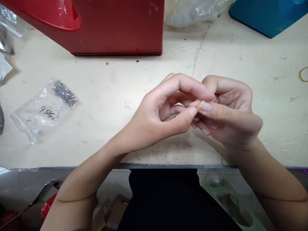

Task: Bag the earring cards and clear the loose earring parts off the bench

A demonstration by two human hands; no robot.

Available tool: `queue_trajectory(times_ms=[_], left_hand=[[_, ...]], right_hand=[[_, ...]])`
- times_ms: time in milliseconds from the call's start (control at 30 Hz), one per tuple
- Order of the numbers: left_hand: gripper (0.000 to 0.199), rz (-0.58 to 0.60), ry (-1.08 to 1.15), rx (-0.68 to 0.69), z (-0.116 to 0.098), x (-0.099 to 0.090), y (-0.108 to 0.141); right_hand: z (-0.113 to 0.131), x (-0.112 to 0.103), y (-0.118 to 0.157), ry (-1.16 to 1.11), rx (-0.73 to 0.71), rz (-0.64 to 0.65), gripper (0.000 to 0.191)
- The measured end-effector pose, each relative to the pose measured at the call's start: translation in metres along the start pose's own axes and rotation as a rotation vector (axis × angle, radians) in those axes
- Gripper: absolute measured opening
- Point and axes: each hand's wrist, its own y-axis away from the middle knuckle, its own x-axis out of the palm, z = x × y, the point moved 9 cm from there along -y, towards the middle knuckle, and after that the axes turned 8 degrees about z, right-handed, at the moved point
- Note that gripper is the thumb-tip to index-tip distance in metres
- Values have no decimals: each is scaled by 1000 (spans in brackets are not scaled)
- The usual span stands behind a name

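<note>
Above the pale tabletop (101, 106), my left hand (166, 106) and my right hand (233, 112) meet at the fingertips. The left thumb and index finger are bent toward each other, close against the right thumb. My right thumb presses on its curled fingers in a pinch. Whatever lies between the fingertips is hidden or too small to name. Off to the left rests a clear plastic bag (31, 115) marked with handwritten digits, with a cluster of thin dark metal pieces (65, 93) inside it.
A red bin (122, 29) stands at the back, left of a crumpled clear bag (192, 12) and a blue bin (267, 16). At the right edge lies a rubber band (303, 74). The table's front edge (149, 166) runs below my forearms. A green plastic stool (231, 199) is underneath.
</note>
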Motion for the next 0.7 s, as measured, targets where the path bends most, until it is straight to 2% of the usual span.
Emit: queue_trajectory(times_ms=[200, 367, 533, 700], left_hand=[[11, -2, 14, -36, 1, 0, 0], [6, 14, 16, 36, -4, 0, 0], [15, -36, -34, -41, 1, -2, 2], [13, -45, -114, 49, -9, -2, 2]], right_hand=[[-3, 1, 0, -17, 5, 18, 27], [-4, 2, 0, -70, -37, 48, 21], [-6, 0, 2, -68, 16, 35, 20], [-11, 6, -2, -148, 54, 108, 19]])
